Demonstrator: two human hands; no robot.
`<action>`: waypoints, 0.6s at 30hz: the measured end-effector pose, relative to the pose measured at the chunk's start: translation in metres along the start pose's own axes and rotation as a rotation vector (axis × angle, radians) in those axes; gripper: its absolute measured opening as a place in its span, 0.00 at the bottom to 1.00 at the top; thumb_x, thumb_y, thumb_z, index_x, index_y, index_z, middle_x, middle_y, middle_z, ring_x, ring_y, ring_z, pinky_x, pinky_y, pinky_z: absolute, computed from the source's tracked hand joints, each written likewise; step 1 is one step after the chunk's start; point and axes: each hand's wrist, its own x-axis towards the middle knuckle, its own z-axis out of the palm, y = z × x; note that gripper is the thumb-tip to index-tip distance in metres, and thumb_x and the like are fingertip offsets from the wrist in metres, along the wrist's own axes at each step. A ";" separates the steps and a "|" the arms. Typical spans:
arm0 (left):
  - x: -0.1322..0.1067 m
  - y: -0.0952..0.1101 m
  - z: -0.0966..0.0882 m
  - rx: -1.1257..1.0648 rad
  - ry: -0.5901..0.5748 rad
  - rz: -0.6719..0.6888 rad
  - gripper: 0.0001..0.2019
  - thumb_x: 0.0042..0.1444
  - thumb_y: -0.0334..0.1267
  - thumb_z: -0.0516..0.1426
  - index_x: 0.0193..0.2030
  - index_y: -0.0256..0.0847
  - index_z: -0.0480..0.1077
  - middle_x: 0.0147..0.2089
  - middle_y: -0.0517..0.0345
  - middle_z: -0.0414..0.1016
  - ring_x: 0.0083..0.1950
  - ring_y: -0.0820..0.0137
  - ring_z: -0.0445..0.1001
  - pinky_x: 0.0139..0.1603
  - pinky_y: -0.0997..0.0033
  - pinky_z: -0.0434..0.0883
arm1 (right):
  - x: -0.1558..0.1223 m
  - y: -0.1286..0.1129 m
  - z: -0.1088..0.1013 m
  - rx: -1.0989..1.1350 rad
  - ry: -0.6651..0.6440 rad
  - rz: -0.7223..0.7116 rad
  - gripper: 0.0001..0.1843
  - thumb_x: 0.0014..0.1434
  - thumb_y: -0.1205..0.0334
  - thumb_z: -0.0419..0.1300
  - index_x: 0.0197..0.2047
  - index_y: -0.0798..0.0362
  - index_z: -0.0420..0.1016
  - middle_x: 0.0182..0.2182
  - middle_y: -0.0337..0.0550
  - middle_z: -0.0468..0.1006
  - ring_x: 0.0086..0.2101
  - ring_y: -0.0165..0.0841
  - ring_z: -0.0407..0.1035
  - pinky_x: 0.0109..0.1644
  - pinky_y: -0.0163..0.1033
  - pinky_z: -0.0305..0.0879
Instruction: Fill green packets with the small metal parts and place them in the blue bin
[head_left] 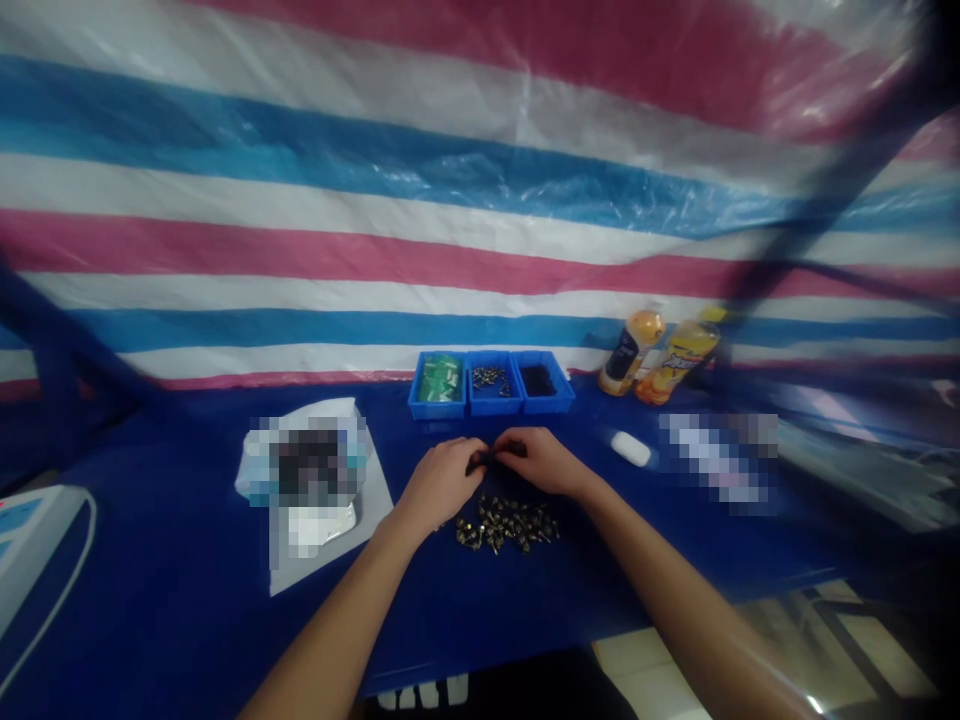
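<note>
As L hand (pixel 448 480) is pinched on a dark bit (pixel 491 456) w/ R hand (pixel 541 460), just beyond pile (pixel 511 525), work is judged midway — whether pile's finished can't be told; mid bin (pixel 495 406) & R bin (pixel 549 405) aren't emptied.

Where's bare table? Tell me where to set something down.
Bare: the blue tabletop between the white cable and paper sheet, and the patch between the forearms, nearer the wearer than the metal pieces. Crowded: the middle, with left hand, right hand, metal pieces and three blue bins.
</note>
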 end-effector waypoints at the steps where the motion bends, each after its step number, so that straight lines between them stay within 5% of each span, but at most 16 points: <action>1: 0.000 0.000 0.000 0.000 -0.002 0.000 0.09 0.55 0.31 0.56 0.41 0.47 0.73 0.39 0.58 0.76 0.40 0.65 0.74 0.38 0.69 0.66 | 0.000 0.001 -0.001 0.027 0.010 0.005 0.10 0.58 0.66 0.57 0.42 0.53 0.77 0.35 0.40 0.80 0.33 0.31 0.72 0.39 0.34 0.64; 9: 0.001 0.003 -0.003 0.016 -0.020 -0.007 0.07 0.56 0.31 0.56 0.37 0.46 0.73 0.39 0.58 0.76 0.40 0.66 0.74 0.37 0.70 0.64 | -0.002 0.004 -0.002 0.169 0.009 0.083 0.07 0.56 0.66 0.57 0.40 0.53 0.70 0.30 0.39 0.80 0.30 0.30 0.74 0.36 0.34 0.66; 18: 0.001 0.001 -0.002 0.002 -0.043 -0.029 0.07 0.56 0.32 0.55 0.38 0.45 0.73 0.40 0.59 0.76 0.42 0.66 0.74 0.39 0.70 0.65 | -0.001 0.010 -0.010 0.177 0.124 0.089 0.12 0.62 0.53 0.56 0.35 0.53 0.71 0.28 0.39 0.77 0.27 0.29 0.70 0.31 0.33 0.63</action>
